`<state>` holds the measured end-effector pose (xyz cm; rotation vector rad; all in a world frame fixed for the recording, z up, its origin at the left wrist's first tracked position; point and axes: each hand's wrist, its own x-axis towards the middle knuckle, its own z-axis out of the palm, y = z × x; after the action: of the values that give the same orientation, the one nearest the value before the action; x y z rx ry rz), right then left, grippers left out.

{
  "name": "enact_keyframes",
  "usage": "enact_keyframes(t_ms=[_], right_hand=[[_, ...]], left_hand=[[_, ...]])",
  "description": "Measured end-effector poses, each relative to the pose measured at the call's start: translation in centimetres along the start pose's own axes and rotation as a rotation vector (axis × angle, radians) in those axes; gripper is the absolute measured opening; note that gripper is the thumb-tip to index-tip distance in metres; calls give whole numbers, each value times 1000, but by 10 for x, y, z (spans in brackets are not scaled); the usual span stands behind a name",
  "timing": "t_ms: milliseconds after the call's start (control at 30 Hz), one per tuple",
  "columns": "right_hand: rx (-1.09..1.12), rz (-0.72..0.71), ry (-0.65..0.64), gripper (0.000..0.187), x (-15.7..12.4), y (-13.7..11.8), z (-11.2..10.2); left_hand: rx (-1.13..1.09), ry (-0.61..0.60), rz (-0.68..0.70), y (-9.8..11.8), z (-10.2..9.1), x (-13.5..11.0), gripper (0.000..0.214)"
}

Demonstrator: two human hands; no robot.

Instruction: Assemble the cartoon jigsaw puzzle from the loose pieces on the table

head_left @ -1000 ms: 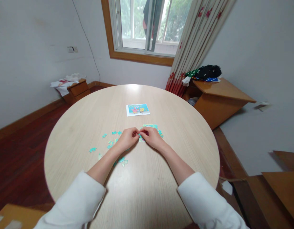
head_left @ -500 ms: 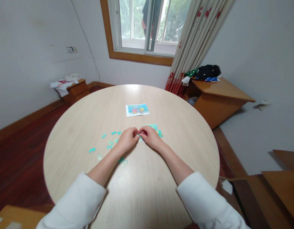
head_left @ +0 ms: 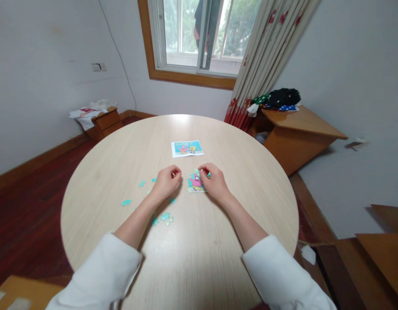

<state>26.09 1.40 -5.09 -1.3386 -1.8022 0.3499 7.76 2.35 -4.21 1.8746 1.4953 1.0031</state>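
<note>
A partly assembled jigsaw puzzle (head_left: pixel 195 184) with a pink cartoon figure lies flat on the table. My right hand (head_left: pixel 214 180) rests over its right side, thumb and forefinger curled together near the top edge and hiding part of it. To the left of the puzzle and apart from it is my left hand (head_left: pixel 168 180), fingers closed in a pinch; whatever may be between the fingertips is too small to make out. Loose puzzle pieces (head_left: pixel 165 216) lie around my left forearm, some of them hidden under it. A loose turquoise piece (head_left: pixel 126 203) sits farther left.
Beyond the puzzle lies a printed reference picture (head_left: pixel 187 148) of cartoon figures. The round table (head_left: pixel 199 267) has a pale wood top. A wooden cabinet (head_left: pixel 302 129) with clothes on it stands at the right, beside a curtain (head_left: pixel 263 51) and window.
My hands were together over the puzzle and have parted. The left has moved left off it; the right has shifted slightly right, uncovering the pink figure.
</note>
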Motion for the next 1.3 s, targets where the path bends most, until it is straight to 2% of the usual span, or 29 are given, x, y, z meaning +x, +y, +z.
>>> enact_keyframes(t_ms=[100, 200, 333, 433, 600, 867, 1000, 1167, 1300], right_hand=[[-113, -1, -22, 21, -1, -2, -4], [-234, -8, -146, 30, -8, -10, 2], [-464, 25, -322, 54, -18, -25, 15], [-568, 61, -383, 65, -21, -30, 20], [-612, 180, -475, 68, -18, -28, 18], [-645, 294, -462, 66, -4, -9, 5], [-657, 290, -441, 65, -4, -7, 4], [-681, 215, -310, 65, -5, -12, 3], [-684, 276, -394, 67, -4, -10, 4]], left_hand=[[-31, 103, -39, -6, -12, 7, 12], [-62, 181, -62, -13, -21, 12, 10], [-95, 261, -94, -21, -26, 15, 8], [-113, 296, -120, -24, -27, 17, 8], [-127, 300, -142, -24, -28, 16, 7], [-124, 306, -174, -26, -33, 17, 8], [-118, 347, -175, -30, -39, 19, 11], [-137, 397, -199, -33, -50, 20, 10], [-146, 427, -220, -35, -56, 21, 9]])
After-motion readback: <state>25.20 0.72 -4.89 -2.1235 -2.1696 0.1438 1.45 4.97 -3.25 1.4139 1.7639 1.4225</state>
